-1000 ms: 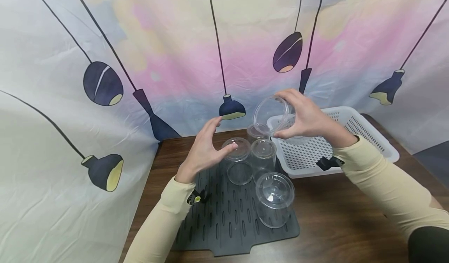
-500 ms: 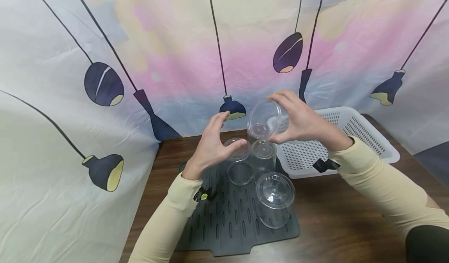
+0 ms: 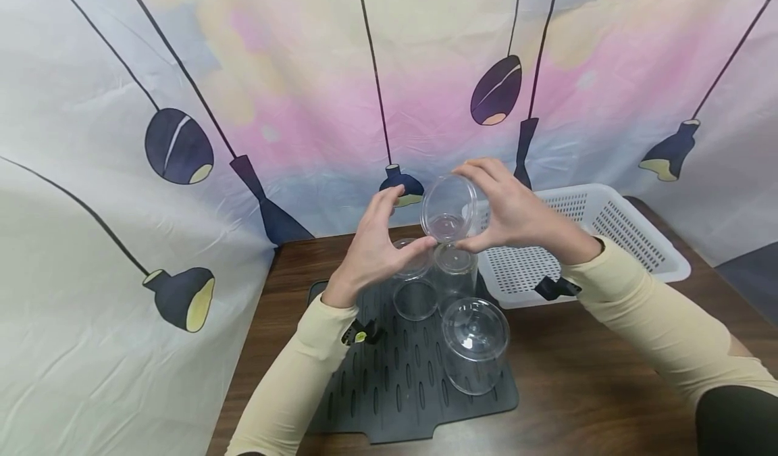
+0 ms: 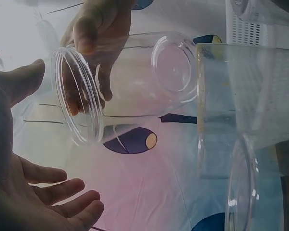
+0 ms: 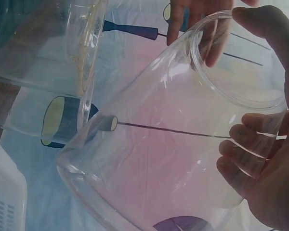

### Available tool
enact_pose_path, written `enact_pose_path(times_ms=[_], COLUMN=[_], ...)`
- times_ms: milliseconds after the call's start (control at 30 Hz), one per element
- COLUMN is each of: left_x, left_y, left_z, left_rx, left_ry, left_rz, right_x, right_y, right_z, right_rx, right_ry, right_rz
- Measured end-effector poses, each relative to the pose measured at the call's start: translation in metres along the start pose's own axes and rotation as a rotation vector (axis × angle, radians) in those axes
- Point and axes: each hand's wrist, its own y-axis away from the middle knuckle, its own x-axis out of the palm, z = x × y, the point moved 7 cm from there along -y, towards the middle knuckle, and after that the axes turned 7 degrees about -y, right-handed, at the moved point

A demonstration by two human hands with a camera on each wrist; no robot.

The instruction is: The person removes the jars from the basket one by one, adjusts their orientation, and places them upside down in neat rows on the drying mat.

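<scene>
A clear plastic jar (image 3: 450, 203) is held in the air by my right hand (image 3: 516, 209), thumb and fingers curled round it near its rim. The right wrist view shows the jar (image 5: 149, 130) tilted, with the fingers (image 5: 245, 144) against its wall. Opposite, my left hand (image 3: 379, 246) is spread, its thumb near the rim. In the left wrist view, the left hand's fingers (image 4: 62, 192) are apart from the jar (image 4: 135, 82). Below stand more clear jars: one at the front (image 3: 476, 344), one at the middle (image 3: 456, 277) and one at the left (image 3: 415, 290).
A dark grey slotted mat (image 3: 389, 382) lies under the jars on the brown wooden table (image 3: 577, 388). To the right stands a white perforated basket (image 3: 659, 257). A curtain (image 3: 304, 71) printed with lamps hangs close behind the table.
My right hand has moved left with the jar. My left hand has moved right and slightly up, so the two hands are closer together. The standing jars have not moved.
</scene>
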Motion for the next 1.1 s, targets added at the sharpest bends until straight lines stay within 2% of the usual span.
enact_pose_path(times_ms=[367, 733, 1100], left_x=[0.001, 0.003, 0.006], left_y=[-0.005, -0.010, -0.012], left_z=[-0.007, -0.015, -0.019], left_rx=[0.004, 0.020, 0.040], left_ry=[0.011, 0.018, 0.019], left_rz=[0.020, 0.006, 0.019], right_x=[0.005, 0.009, 0.013], right_y=[-0.003, -0.007, -0.007], right_z=[0.005, 0.016, 0.020], right_rx=[-0.029, -0.136, -0.175], right_ry=[0.012, 0.042, 0.057], right_rz=[0.006, -0.023, -0.035])
